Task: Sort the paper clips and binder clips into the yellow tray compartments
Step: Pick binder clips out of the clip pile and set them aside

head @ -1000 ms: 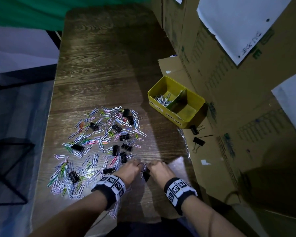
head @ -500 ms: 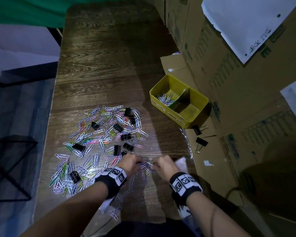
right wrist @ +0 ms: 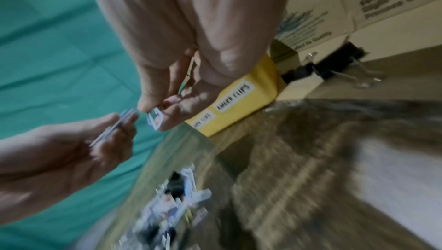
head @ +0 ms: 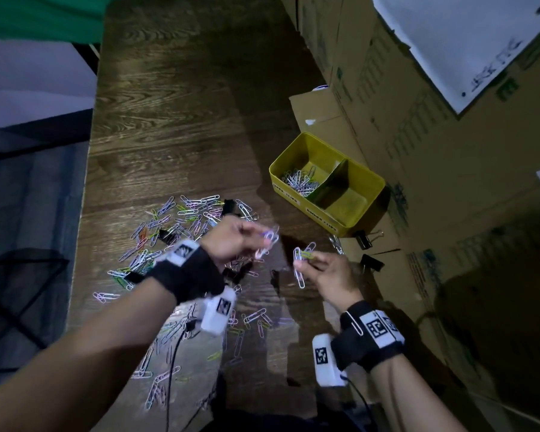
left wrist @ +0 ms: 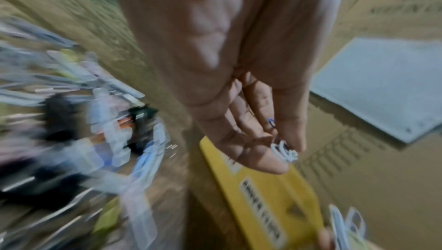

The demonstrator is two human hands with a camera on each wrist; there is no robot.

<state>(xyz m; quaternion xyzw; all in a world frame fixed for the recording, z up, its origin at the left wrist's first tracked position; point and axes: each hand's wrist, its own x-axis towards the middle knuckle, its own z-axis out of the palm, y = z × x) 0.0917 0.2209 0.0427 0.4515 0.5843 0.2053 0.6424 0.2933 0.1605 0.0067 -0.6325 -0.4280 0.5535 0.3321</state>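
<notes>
Both hands [head: 281, 257] have lifted off the table [head: 175, 120], pinching paper clips [head: 300, 263].

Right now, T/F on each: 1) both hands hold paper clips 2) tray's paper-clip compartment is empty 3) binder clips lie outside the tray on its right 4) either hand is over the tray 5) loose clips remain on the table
1) Both hands hold paper clips. True: the left hand pinches a small bunch, and the right hand pinches a few.
2) The paper-clip compartment is empty. False: the yellow tray already has paper clips in its left compartment.
3) Binder clips lie outside the tray on its right. True: two black binder clips sit beside it.
4) A hand is over the tray. False: both are short of it, above the table.
5) Loose clips remain. True: a scattered pile is on the table.
</notes>
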